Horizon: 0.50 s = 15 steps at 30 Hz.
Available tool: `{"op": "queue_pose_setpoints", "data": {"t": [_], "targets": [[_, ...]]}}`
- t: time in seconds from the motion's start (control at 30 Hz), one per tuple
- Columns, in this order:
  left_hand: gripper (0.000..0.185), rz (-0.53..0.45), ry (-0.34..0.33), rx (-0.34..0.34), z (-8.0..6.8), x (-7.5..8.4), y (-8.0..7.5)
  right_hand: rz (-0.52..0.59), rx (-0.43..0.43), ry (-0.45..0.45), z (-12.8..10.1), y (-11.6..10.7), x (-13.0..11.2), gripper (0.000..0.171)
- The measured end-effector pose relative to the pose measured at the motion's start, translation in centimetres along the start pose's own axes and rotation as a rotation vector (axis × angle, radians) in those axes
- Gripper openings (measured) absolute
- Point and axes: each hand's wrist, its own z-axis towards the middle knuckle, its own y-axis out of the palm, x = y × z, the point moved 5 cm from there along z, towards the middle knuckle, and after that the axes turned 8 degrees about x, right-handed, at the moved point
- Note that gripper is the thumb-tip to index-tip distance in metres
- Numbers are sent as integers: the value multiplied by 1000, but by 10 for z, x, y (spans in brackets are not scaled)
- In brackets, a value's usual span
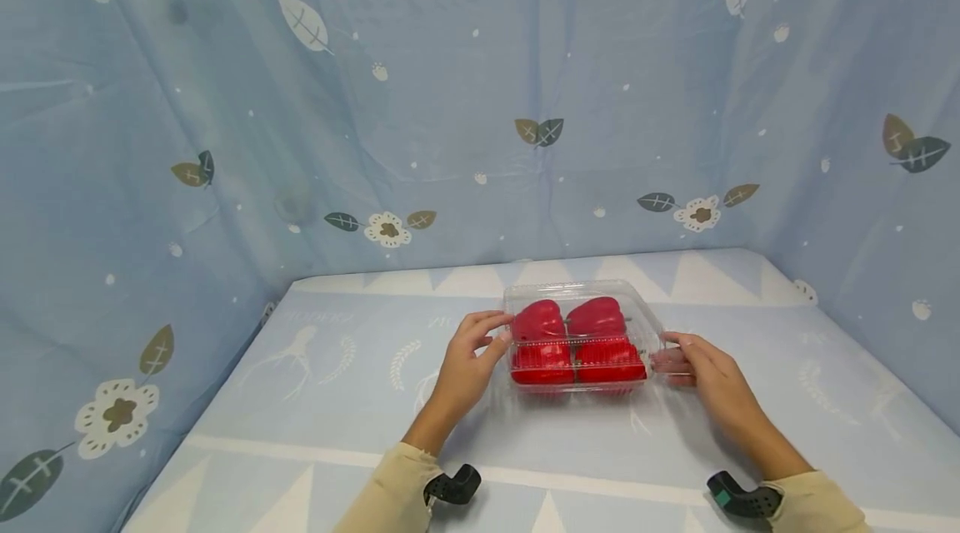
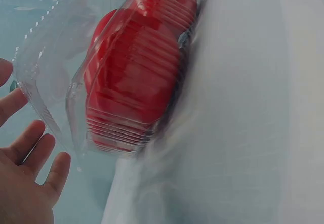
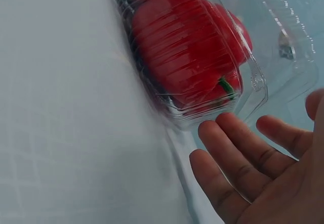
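A clear plastic clamshell box point(image 1: 579, 388) stands on the table with several red bell peppers point(image 1: 597, 319) inside, some with green stems. Its clear lid point(image 2: 43, 57) is raised from the peppers at an angle. At the box's left side is my left hand point(image 1: 467, 366), with thumb and forefinger right at the lid's edge and the other fingers spread below. Over on the right side, my right hand point(image 1: 712, 375) has its fingers extended beside the box. In the right wrist view, the fingertips point(image 3: 208, 133) lie close by the box's ribbed corner, and the thumb stands apart.
A pale blue patterned cloth covers the table point(image 1: 330, 400). Blue curtains point(image 1: 465, 83) with leaves and flowers hang behind and on both sides. Each wrist carries a black strap device point(image 1: 453, 485) below a beige sleeve point(image 1: 393, 495).
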Motion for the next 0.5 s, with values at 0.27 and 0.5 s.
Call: {"op": "queue_pose_setpoints", "data": {"t": [0.27,0.5], "targets": [[32,30,-16,29,-13,-4,-3,-40,8,28,1,5,-2,47],[26,15,-25,55,-21,-7,-3,-116,13,20,-3,-1,-2,45]]}}
